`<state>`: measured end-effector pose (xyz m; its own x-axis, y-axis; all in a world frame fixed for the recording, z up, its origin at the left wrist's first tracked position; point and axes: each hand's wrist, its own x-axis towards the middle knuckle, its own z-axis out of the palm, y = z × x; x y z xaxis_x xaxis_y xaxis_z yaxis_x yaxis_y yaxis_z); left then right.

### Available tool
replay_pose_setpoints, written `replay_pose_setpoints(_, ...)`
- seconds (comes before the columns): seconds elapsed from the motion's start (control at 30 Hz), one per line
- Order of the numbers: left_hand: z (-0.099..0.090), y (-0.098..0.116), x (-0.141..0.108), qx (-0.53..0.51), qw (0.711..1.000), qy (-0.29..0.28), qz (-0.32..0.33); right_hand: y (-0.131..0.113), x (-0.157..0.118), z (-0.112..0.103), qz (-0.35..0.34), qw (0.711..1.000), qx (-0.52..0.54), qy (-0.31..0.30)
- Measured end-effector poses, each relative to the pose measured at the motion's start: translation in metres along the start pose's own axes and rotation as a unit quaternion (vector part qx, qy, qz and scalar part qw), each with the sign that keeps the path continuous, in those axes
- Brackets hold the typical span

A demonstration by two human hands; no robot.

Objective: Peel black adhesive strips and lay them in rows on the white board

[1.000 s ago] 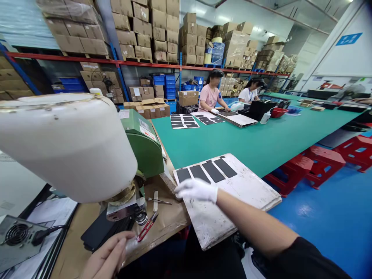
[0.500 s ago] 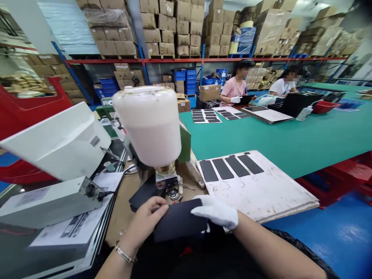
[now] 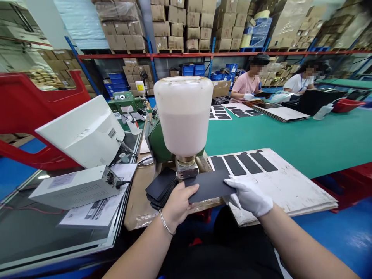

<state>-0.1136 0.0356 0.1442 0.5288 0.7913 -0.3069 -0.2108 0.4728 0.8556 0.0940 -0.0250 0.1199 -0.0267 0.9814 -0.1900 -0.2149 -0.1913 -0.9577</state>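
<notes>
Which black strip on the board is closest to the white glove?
The leftmost strip on the board, nearest the gloved right hand; the held sheet covers its lower end, while the other three show whole.

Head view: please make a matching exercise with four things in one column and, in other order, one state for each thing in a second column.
1. left hand
2. right hand
3. black sheet
4. board

A. four black strips on top
B. white glove
C. held between both hands
D. bracelet on the wrist

Pairs: 1-D, 2-B, 3-C, 4-A
</notes>
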Motion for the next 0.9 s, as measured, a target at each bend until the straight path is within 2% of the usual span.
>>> replay_pose_setpoints(0.13, -0.045, 0.018, -0.028, -0.032, 0.999, 0.014, 0.04, -0.013, 0.011, 0.058, 0.016, 0.995, -0.007, -0.098)
replay_pose_setpoints(0.27, -0.098, 0.035, -0.069, -0.039, 0.993, 0.078, 0.078, -0.014, 0.027, 0.12, 0.029, 0.986, 0.017, -0.165)
replay_pose_setpoints(0.33, -0.113, 0.035, -0.088, -0.053, 0.986, 0.119, 0.108, -0.013, 0.031, 0.141, 0.023, 0.979, 0.016, -0.204)
replay_pose_setpoints(0.4, -0.117, 0.027, -0.101, -0.061, 0.977, 0.13, 0.16, -0.011, 0.031, 0.151, 0.01, 0.972, 0.001, -0.234)
replay_pose_setpoints(0.47, -0.112, 0.014, -0.105, -0.028, 0.969, 0.108, 0.219, -0.009, 0.03, 0.147, -0.009, 0.97, -0.021, -0.241)
replay_pose_setpoints(0.57, -0.098, -0.005, -0.095, 0.059, 0.965, 0.081, 0.242, -0.008, 0.025, 0.115, -0.047, 0.956, -0.084, -0.278)
replay_pose_setpoints(0.63, -0.087, -0.012, -0.081, 0.076, 0.969, 0.088, 0.22, -0.007, 0.021, 0.084, -0.071, 0.944, -0.126, -0.295)
replay_pose_setpoints(0.73, -0.065, -0.012, -0.053, 0.08, 0.981, 0.077, 0.158, 0.0, 0.012, 0.041, -0.075, 0.958, -0.123, -0.249)
replay_pose_setpoints(0.8, -0.046, -0.009, -0.034, 0.082, 0.992, 0.019, 0.098, 0.009, 0.007, 0.023, -0.055, 0.97, -0.096, -0.216)
replay_pose_setpoints(0.9, -0.014, -0.006, -0.01, 0.048, 0.996, -0.071, 0.035, 0.019, 0.002, 0.012, -0.046, 0.98, -0.077, -0.176)
